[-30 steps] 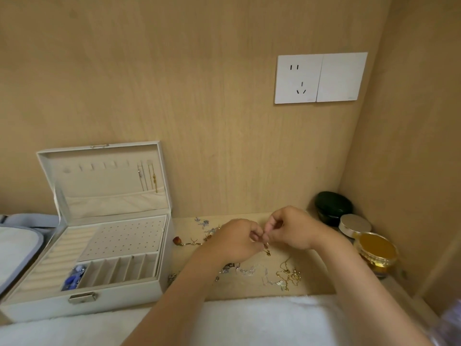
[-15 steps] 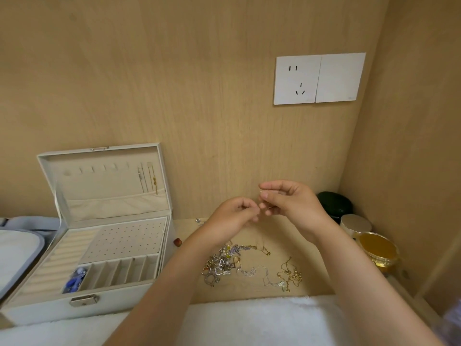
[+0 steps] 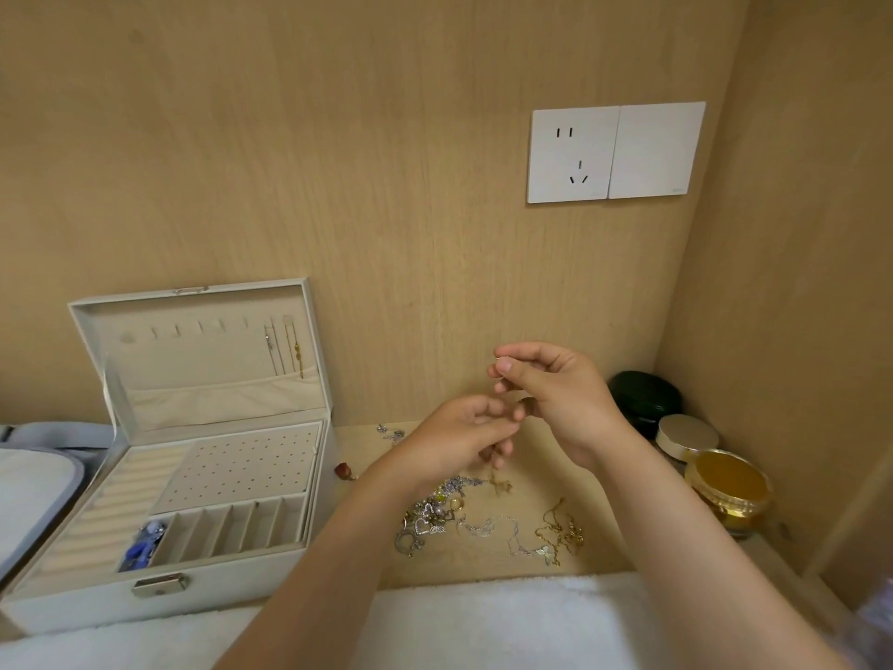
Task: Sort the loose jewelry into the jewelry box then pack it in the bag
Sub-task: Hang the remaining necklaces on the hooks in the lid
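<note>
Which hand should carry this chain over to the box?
The left hand, probably. The box stands on its side, so it gets there without crossing. The right hand pinches the chain higher up, farther from the box, and would have to reach over the left arm.

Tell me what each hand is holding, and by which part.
Both hold one thin gold necklace: the right hand pinches its top end, the left hand grips it lower, pendant dangling.
</note>
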`<state>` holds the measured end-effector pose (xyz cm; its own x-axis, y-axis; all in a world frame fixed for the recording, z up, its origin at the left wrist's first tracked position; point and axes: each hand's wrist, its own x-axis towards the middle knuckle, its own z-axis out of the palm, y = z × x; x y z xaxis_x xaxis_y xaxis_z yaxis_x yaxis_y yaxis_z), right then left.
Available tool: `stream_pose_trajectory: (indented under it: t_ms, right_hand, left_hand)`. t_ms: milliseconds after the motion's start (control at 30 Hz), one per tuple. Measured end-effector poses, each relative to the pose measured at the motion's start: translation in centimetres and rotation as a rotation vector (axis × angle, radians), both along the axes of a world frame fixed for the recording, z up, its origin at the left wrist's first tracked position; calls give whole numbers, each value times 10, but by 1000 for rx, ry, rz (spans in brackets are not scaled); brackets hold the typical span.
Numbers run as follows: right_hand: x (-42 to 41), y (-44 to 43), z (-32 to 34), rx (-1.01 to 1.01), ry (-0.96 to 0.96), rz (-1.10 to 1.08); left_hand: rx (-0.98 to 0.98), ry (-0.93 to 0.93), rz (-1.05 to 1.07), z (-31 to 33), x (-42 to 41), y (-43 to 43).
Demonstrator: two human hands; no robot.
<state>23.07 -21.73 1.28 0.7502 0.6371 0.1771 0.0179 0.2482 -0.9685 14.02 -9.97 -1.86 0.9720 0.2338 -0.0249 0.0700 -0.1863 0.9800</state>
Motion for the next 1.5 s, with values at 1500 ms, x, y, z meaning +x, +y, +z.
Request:
stream_pose_trajectory:
  t_ms: [1500]
  right_hand:
    - [-99,199,-11,-678,-656,392]
  left_hand:
    - [86,-280,513,97,-186,213]
